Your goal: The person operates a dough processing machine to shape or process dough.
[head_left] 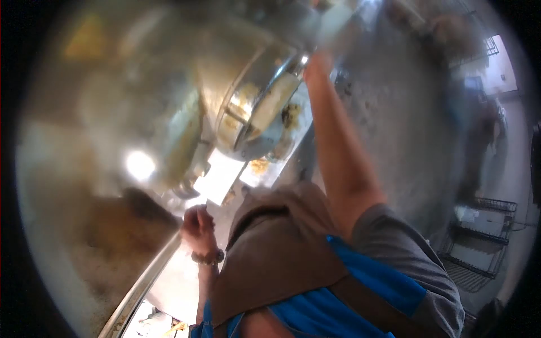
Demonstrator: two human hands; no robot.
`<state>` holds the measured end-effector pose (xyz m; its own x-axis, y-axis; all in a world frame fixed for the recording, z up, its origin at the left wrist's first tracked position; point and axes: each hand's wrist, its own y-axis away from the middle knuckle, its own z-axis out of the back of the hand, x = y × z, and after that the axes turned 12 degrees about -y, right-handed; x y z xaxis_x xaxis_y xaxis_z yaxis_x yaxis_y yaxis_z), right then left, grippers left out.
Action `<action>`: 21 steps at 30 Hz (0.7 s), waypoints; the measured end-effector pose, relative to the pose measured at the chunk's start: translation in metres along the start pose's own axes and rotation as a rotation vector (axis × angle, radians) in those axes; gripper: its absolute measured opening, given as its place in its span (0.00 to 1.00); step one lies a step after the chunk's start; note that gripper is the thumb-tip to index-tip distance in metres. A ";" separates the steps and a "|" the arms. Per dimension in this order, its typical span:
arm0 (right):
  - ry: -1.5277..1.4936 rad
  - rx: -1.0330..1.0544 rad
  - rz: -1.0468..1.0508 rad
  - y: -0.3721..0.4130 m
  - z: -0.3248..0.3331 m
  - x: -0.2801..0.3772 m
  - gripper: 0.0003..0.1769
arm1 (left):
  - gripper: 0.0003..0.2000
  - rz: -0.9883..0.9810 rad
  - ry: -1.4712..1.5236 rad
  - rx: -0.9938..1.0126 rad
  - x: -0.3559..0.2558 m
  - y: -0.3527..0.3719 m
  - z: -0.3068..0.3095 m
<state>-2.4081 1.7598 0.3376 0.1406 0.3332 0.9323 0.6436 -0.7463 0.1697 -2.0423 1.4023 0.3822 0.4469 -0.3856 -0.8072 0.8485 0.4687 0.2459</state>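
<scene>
My right hand (319, 64) is stretched far forward and blurred. Its fingers look closed beside a shiny metal piece at the upper edge of a rounded, metal-rimmed vessel (224, 110); what they hold cannot be made out. Pale and yellowish food (274, 104) shows within or through this vessel, which appears tilted. My left hand (198, 230), with a beaded bracelet at the wrist, is low and near my body. Its fingers are curled in; anything inside them is hidden. It is close to the end of a long metal edge (147, 275).
Blurred, stained metal surfaces (107, 231) fill the left side. Small heaps of yellowish food (259, 166) lie on a bright white surface beyond my apron (276, 265). A wire rack (479, 242) stands at the right. A grey floor (406, 135) stretches along my right arm.
</scene>
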 end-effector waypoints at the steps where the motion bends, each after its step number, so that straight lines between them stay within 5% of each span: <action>1: 0.089 0.007 0.097 -0.005 0.003 -0.007 0.26 | 0.09 0.006 0.001 0.004 0.001 -0.001 -0.002; 5: 0.442 -0.027 0.425 -0.008 0.008 -0.010 0.25 | 0.09 0.001 0.037 0.013 0.001 -0.006 -0.011; 10: 0.412 -0.121 0.582 0.000 0.011 -0.012 0.24 | 0.11 0.037 0.027 0.021 -0.005 -0.007 -0.020; 13: 0.760 -0.120 0.979 0.000 0.014 -0.008 0.24 | 0.10 0.039 -0.020 0.015 -0.015 -0.006 -0.018; 16: 0.590 -0.025 0.728 0.005 0.012 0.001 0.22 | 0.11 -0.063 -0.103 -0.002 -0.016 -0.006 -0.014; 19: 0.313 -0.022 1.062 0.002 0.017 -0.023 0.19 | 0.12 -0.095 -0.152 -0.038 -0.002 -0.004 -0.017; 21: 0.402 0.170 0.754 -0.012 0.028 -0.035 0.11 | 0.12 -0.122 -0.175 -0.161 -0.004 0.000 -0.018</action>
<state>-2.3998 1.7725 0.2940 0.3189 -0.4678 0.8243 0.5940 -0.5791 -0.5584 -2.0489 1.4178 0.3756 0.3978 -0.5718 -0.7175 0.8494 0.5251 0.0525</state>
